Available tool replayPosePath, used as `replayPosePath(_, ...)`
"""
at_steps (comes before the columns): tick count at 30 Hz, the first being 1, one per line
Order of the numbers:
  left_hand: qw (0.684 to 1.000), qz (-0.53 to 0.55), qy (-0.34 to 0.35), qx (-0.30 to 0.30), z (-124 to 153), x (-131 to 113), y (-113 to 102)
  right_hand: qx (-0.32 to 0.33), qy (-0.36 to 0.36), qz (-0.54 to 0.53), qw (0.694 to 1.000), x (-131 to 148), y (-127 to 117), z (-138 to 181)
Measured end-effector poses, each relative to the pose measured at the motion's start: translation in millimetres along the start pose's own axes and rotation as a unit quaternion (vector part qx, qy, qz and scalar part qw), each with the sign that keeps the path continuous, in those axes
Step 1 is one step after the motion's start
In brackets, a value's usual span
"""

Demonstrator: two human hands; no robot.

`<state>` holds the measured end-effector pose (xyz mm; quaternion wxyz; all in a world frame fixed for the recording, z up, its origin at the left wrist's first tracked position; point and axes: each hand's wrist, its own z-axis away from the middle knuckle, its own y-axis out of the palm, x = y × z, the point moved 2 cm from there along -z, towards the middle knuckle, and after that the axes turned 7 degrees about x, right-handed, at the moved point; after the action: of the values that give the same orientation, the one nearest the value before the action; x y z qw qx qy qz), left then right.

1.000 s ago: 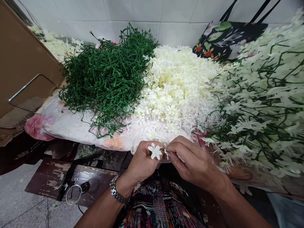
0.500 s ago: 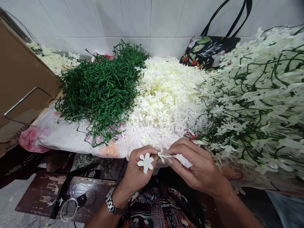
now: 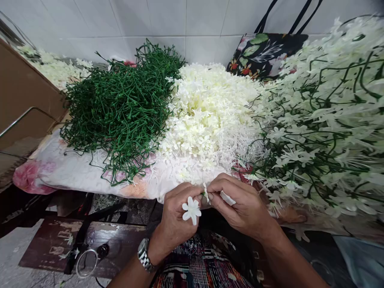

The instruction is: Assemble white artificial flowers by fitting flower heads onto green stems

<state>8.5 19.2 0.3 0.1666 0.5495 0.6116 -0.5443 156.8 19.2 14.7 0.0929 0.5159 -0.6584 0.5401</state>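
Note:
My left hand (image 3: 177,210) is closed with its thumb and index finger pinched together. A white artificial flower (image 3: 192,211) with narrow petals sticks out from its fingers; the stem is mostly hidden in the grip. At the fingertips, my right hand (image 3: 243,204) pinches a second small white flower (image 3: 205,193), seen edge-on, with a speck of green at its base where both hands meet. A white petal piece (image 3: 228,198) shows between my right hand's fingers. Just beyond the hands lie a heap of loose white blossoms (image 3: 207,108) and a bunch of thin white stamens (image 3: 240,146).
A tangled pile of green plastic stems (image 3: 120,108) lies on the left of the floral cloth (image 3: 75,172). White flowers on green stems (image 3: 324,160) are heaped at the right. A cardboard box (image 3: 27,88) stands far left, and a floral bag (image 3: 267,56) leans on the tiled wall.
The small flower has turned edge-on and my right fingertips have moved left, close against my left fingers. Thin white strands between the hands no longer show. The view has shifted slightly.

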Motion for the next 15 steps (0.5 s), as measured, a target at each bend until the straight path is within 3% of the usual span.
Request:
replayPosePath(9, 0.999, -0.013, -0.01, 0.033, -1, -4, -2, -0.011, 0.0, 0.037, 0.999, 5, 0, 2)
replayPosePath(12, 0.997, -0.061, 0.011, 0.04, 1, -10, -8, -0.044, 0.01, 0.063, 0.997, 14, -23, 5)
replayPosePath(15, 0.992, -0.115, 0.029, 0.044, 3, -14, -10, -0.154, 0.022, 0.159, 0.975, 21, -64, 15)
